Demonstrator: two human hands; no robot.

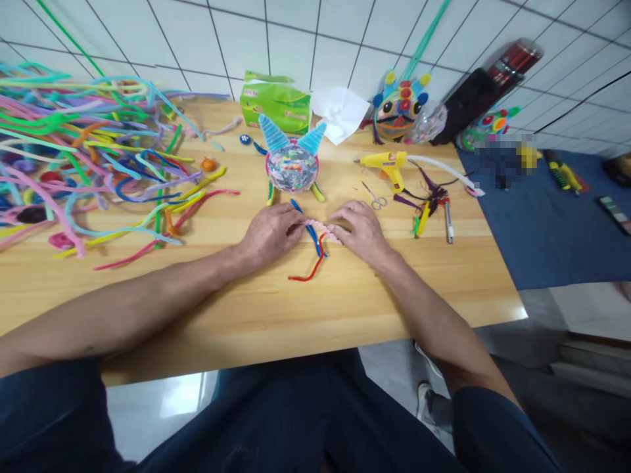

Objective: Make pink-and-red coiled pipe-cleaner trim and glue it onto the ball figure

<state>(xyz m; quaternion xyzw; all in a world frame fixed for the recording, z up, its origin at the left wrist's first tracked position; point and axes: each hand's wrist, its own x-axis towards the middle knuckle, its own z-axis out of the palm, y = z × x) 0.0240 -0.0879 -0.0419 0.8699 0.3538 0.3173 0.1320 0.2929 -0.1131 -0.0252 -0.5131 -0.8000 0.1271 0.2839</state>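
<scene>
A twisted pink pipe cleaner (323, 228) stretches between my two hands, low over the wooden table. My left hand (273, 234) pinches its left end, and my right hand (360, 230) has closed fingers at its right end. Beneath the pink piece lie a blue pipe cleaner (312, 231) and a bent red one (315, 266). Just behind my hands stands a round craft figure (293, 167) with light blue pointed ears and yellow-green feet.
Many coloured pipe cleaners (89, 164) cover the table's left side. A green tissue pack (276, 105) stands at the back. Toward the right are a yellow glue gun (387, 165), small scissors (377, 201), a marker (448, 222) and a colourful decorated head (398, 112).
</scene>
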